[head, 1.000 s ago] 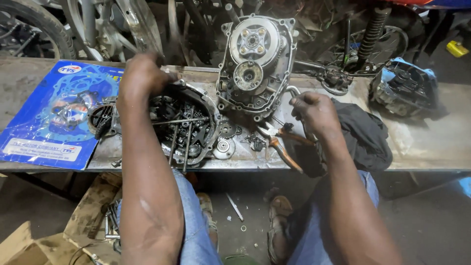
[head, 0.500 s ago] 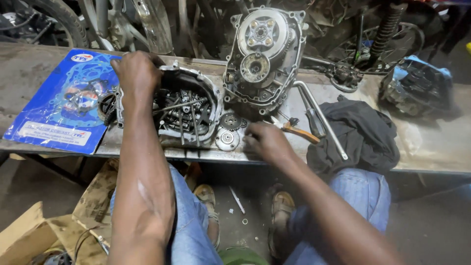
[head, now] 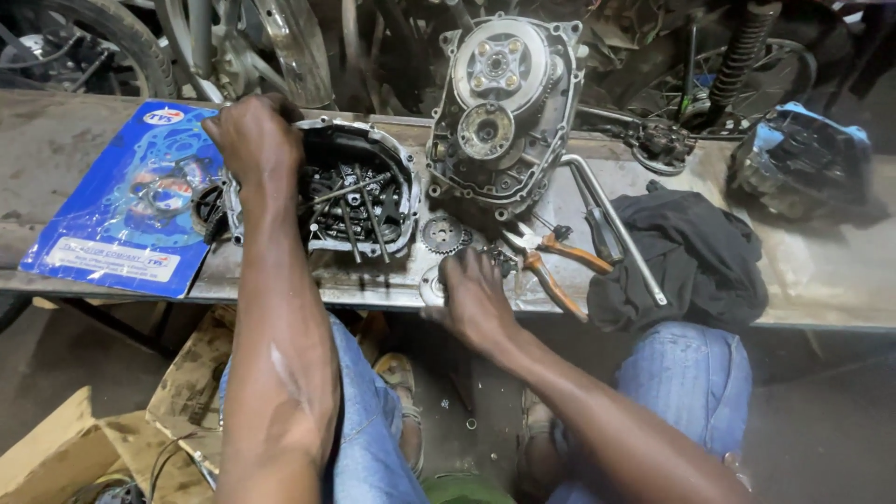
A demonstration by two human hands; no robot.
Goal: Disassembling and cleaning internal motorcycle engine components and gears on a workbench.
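Note:
My left hand [head: 252, 140] rests on the far left rim of an engine cover [head: 359, 191] that lies open side up on the metal bench [head: 831, 280] and holds several bolts and small parts. My right hand [head: 471, 294] is down at the bench's front edge, fingers curled over a round metal part [head: 431, 285]; whether it grips it I cannot tell. A small toothed gear [head: 441, 233] lies just beyond that hand. Orange-handled pliers [head: 551, 261] lie right of it. An engine case with clutch [head: 499, 103] leans upright at the back.
A blue gasket-kit card [head: 121, 205] lies at the left of the bench. A long bent metal wrench [head: 611, 219] and a black cloth [head: 691, 257] sit at the right, with a dark engine part [head: 803, 168] beyond. Cardboard [head: 103, 439] lies on the floor below.
My right hand has moved from beside the pliers leftward and nearer, down to the round part at the bench's front edge. My left hand has stayed on the cover's rim.

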